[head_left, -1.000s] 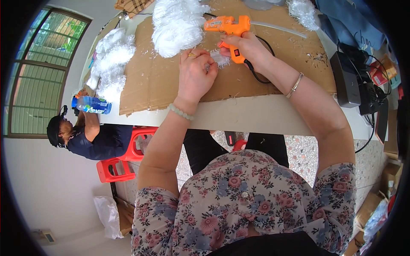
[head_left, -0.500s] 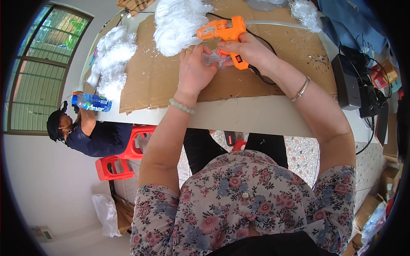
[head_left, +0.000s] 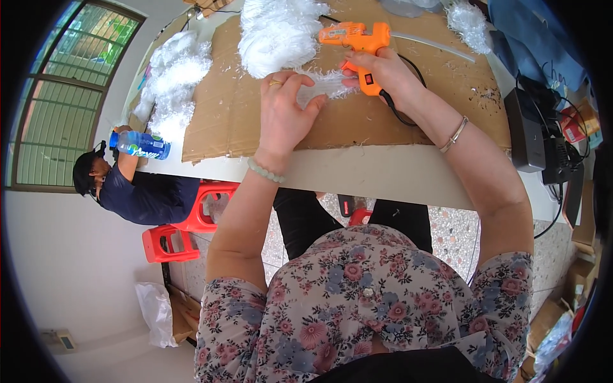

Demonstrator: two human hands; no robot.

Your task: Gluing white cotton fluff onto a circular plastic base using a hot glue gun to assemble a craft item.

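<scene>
My right hand (head_left: 391, 71) grips an orange hot glue gun (head_left: 359, 39) by its handle, the nozzle pointing left over the cardboard. Between my two hands stretches a clear, fringed plastic strip (head_left: 331, 87). My left hand (head_left: 284, 115) is curled around the strip's left end, thumb on the near side and fingers on the far side. At its right end the strip reaches the fingertips of my right hand, below the gun. A clear glue stick (head_left: 434, 46) runs out behind the gun. A large heap of white shredded fringe (head_left: 271, 35) lies just beyond my left hand.
Brown cardboard (head_left: 230, 121) covers much of the white table. More white fringe (head_left: 175, 76) and a blue-capped bottle (head_left: 143, 145) are at the left, near a seated person (head_left: 137, 191) and red stools (head_left: 169, 246). A black box (head_left: 525, 127) and cables sit at the right.
My right hand and the glue gun have shifted right, away from my left hand. The crumpled strip between them is now drawn out and more visible. The view has tilted slightly.
</scene>
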